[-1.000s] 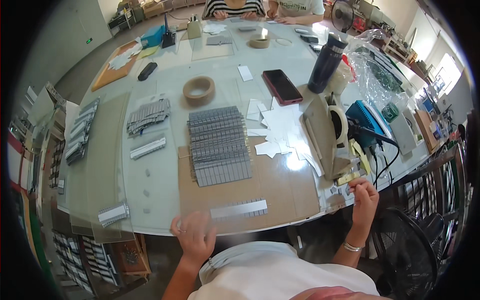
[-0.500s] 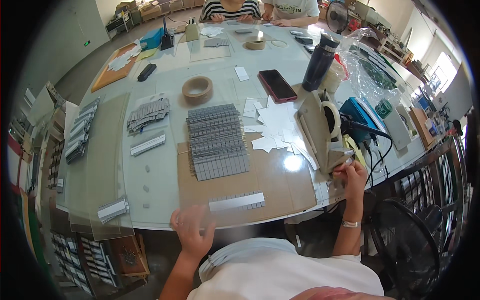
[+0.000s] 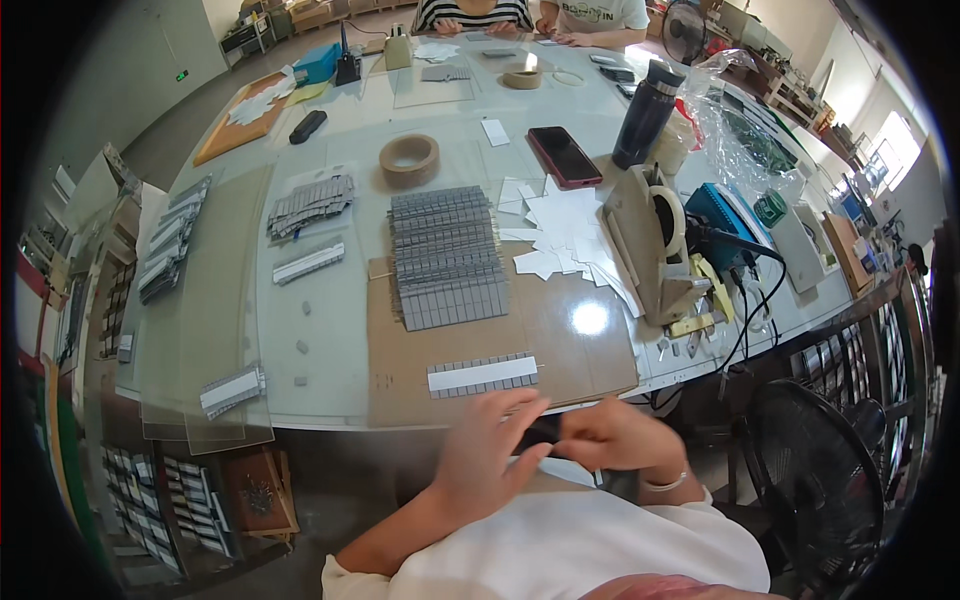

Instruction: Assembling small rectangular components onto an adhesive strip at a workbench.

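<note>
Where we face the near edge of the table (image 3: pixel 335 330), a brown cardboard sheet (image 3: pixel 590 355) lies flat in front of us. On its far part we have a stack of gray strips (image 3: pixel 448 260), with a pile of white paper (image 3: pixel 570 230) to the right. We hold our left hand (image 3: pixel 485 445) just off the near edge, fingers extended and thumb apart, apparently grasping nothing. We position our right hand (image 3: pixel 625 437) beside it, fingers curled inward; we cannot tell whether they pinch a small part.

Ahead of the left hand, on the near part of the cardboard sheet, we locate a single strip (image 3: pixel 483 376) with a white band. Its long axis runs left to right, the right end slightly farther from us. Our left hand is the nearer one. Well to the left, we note three small gray blocks (image 3: pixel 302 347).
</note>
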A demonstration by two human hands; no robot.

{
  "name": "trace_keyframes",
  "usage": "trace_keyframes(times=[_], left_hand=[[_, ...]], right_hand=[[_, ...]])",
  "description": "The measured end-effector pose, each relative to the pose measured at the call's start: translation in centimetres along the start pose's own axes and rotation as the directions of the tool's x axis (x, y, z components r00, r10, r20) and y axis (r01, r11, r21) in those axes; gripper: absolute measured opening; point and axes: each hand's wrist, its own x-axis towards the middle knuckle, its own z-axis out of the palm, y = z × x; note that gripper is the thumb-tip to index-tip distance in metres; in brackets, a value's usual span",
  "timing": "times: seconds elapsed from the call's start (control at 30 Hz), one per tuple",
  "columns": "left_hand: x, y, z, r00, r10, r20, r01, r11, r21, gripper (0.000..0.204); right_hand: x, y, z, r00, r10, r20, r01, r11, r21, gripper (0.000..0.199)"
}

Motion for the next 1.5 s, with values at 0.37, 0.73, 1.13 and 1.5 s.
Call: trace_keyframes(times=[0.37, 0.73, 1.13, 1.5], left_hand=[[-4.7, -3.8, -2.3, 0.565, -0.602, 0.564, 0.817, 0.315, -0.483, 0.019], [-6.4, -4.8, -1.5, 0.544, -0.745, 0.385, 0.793, 0.308, -0.525, 0.006], [-5.5, -4.1, -2.8, 0.687, -0.709, 0.157, 0.636, 0.484, -0.600, 0.006], [-6.2, -4.2, -2.0, 0.774, -0.609, 0.172, 0.500, 0.422, -0.757, 0.008]], right_hand=[[1.2, 1.1, 2.1, 0.995, -0.076, 0.070, 0.063, 0.983, 0.171, 0.029], [1.3, 0.7, 3.0, 0.994, -0.084, 0.064, 0.076, 0.989, 0.124, 0.020], [-0.1, 2.5, 2.9, 0.923, 0.164, -0.347, -0.074, 0.963, 0.260, 0.017], [1.5, 4.1, 3.9, 0.708, -0.184, -0.681, 0.090, 0.981, -0.171, 0.008]])
